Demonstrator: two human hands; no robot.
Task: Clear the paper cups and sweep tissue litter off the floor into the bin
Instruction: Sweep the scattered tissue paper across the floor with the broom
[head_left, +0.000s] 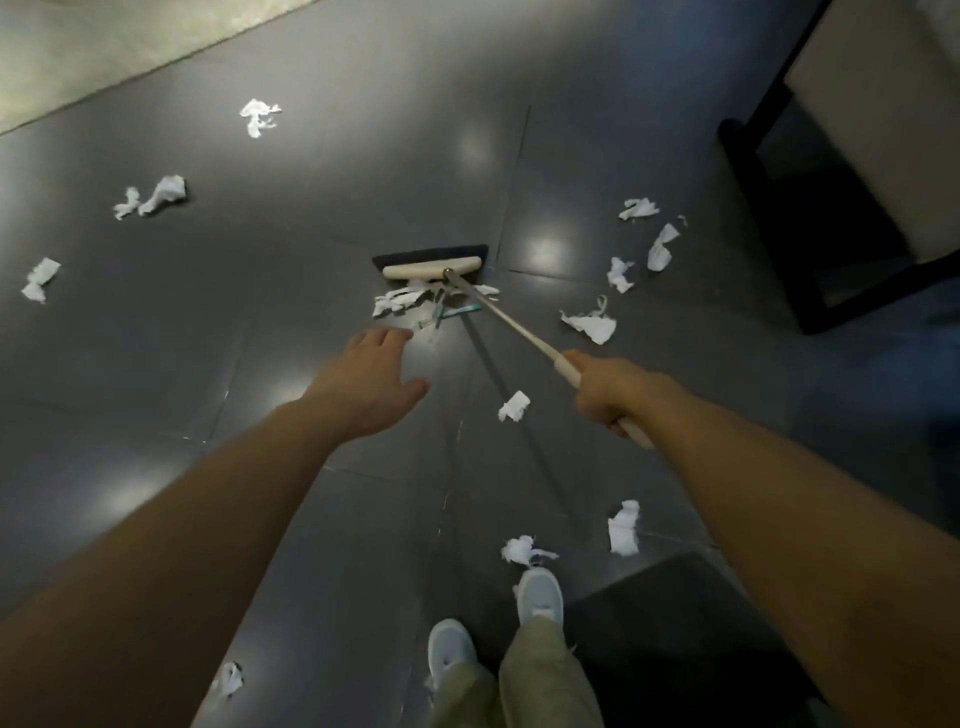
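Right hand (613, 389) grips cream broom handle (514, 325), fingers curled round it. Left hand (371, 384) spread wide, holds nothing, over dark tiled floor (234, 322).
Broom head (431, 262) near frame centre, bristles on tile. Tissue clump (400, 301) touches head at its 6 o'clock; teal strip (449, 313) mixed in.
Loose tissue scraps (156, 195) scattered 9 to 11 o'clock, also 2 to 3 o'clock, and 6 o'clock by shoes (540, 592).
Black-framed furniture (748, 208) at 2 o'clock.
Dark boxy shape (675, 649) at 5 o'clock; cannot tell if bin.

White tissue scraps (592, 325) on dark grey floor tiles (208, 312) — cream broom (431, 267), dark bristles.
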